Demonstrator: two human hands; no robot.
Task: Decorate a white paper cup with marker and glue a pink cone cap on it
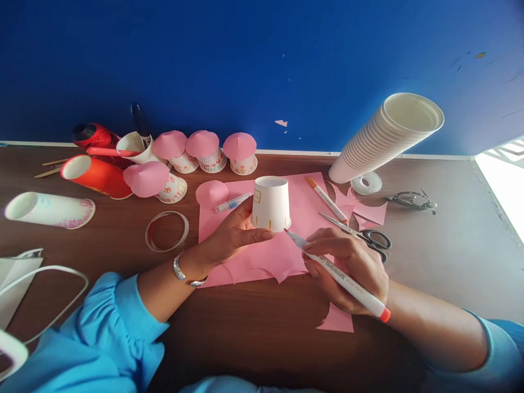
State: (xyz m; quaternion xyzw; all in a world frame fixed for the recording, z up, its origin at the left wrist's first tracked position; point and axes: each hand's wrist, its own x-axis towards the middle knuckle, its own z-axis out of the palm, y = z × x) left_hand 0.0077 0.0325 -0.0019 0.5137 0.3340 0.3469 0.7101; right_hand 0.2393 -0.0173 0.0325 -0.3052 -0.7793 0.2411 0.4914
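Note:
My left hand [239, 232] grips a white paper cup [271, 203] upside down by its rim, above a pink paper sheet [262, 256]. Drawn on the cup are a yellow-brown window and short upright strokes near the rim. Between the fingers of my right hand [347, 267] is a white marker [339, 275] with a red end. Its tip is close to the cup's lower rim; whether it touches, I cannot tell. On the sheet lie an orange-capped marker [326, 199], another white marker [233, 202] and a pink paper cone [212, 194]. Scissors [362, 233] with black handles rest at the sheet's right edge.
Several decorated cups with pink cone roofs [239, 150] stand at the back left. Nearby are a red cup [96, 174] and a tape ring [167, 231]. At the back right a tall stack of cups [380, 139] leans beside a tape roll [366, 183]. Behind is a blue wall [245, 65].

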